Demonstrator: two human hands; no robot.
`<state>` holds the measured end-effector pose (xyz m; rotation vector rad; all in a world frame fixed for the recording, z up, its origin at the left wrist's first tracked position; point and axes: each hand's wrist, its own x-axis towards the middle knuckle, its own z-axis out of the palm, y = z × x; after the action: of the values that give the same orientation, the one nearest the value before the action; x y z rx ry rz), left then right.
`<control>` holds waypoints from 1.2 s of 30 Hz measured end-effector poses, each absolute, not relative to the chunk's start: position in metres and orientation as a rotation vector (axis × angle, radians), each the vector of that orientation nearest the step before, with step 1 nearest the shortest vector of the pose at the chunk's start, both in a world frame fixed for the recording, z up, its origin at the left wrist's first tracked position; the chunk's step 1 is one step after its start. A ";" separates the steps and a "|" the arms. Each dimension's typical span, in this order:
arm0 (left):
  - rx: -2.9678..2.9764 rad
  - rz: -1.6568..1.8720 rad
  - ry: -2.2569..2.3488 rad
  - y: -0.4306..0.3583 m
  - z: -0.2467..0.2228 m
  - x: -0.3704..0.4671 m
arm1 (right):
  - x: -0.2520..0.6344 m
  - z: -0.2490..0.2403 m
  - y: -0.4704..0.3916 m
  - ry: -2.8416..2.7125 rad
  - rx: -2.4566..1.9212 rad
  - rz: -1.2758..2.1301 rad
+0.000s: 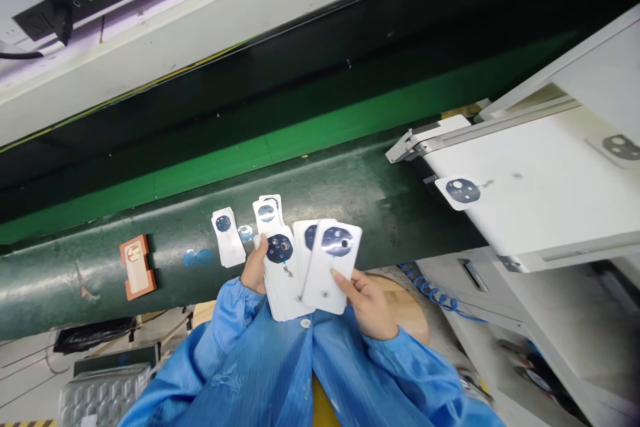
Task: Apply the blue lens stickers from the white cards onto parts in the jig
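Note:
My left hand (255,265) is closed around the edge of a fanned stack of white phone back panels (283,300), each with a dark round camera patch near the top. My right hand (370,303) pinches a white phone back panel (327,273) by its lower right side, thumb on its face. This panel overlaps another one behind it, beside the left-hand stack. Just beyond my hands, a small pile of similar panels (267,212) lies on the dark green bench (360,193). Left of that pile sits a second pile of panels (229,240).
An orange fixture (137,267) with a pale insert lies at the left of the bench. On the right, a white conveyor (525,180) carries panels, one overhanging its near end (459,192). A wooden stool (400,303) and a coiled blue hose (440,297) are below the bench.

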<state>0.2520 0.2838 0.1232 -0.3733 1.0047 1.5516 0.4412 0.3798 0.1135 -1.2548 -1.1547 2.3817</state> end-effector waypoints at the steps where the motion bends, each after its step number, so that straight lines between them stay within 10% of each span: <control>1: -0.363 1.519 0.949 0.283 0.122 0.251 | 0.445 0.113 0.385 -1.119 -1.286 2.371; 36: -0.361 1.538 0.923 0.286 0.128 0.249 | 0.452 0.123 0.411 -1.106 -1.306 2.414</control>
<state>0.2488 0.2864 0.1278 -0.3606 0.9233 1.5382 0.4519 0.4114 0.1225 -1.3065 -1.1060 2.4136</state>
